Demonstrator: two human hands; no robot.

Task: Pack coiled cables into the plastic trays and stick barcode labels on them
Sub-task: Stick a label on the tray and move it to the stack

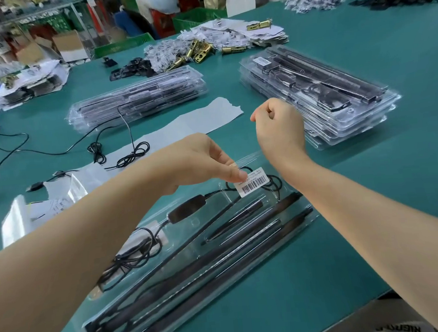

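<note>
**A:** What do we have in front of us, biggest first?

**B:** The teal tabletop (pixel 372 201). Toward its right edge there's a tall stack of filled clear trays (pixel 320 97), and a lower stack (pixel 139 96) sits further back in the middle. Close to the front edge lies our long clear plastic tray (pixel 191 223), the one we're working on.

**A:** Which way does it lie?

**B:** On a slant. Its long axis runs from the near-left up to the far-right. The long black rods (pixel 220 260) follow that line, and a coiled black cable (pixel 130 254) sits in the pocket along the tray's left side.

**A:** And our hands?

**B:** Both are over the tray's far-right end. Our left hand (pixel 202 162) reaches across the tray, its bent fingertips (pixel 235 173) pinching the left end of the small white barcode label (pixel 253 185). We can't tell how much of the label is already stuck down. Our right hand (pixel 277 127) hangs just beyond that end, above the tabletop, curled into a loose fist with nothing visible in it.

**A:** So what does the next move turn on?

**B:** We think it turns on the label. It lies slanted like the tray, with its free end pointing toward our right hand. Our left hand is on it and can smooth it rightward, while the right hand is near enough to press that far end flat.
</note>
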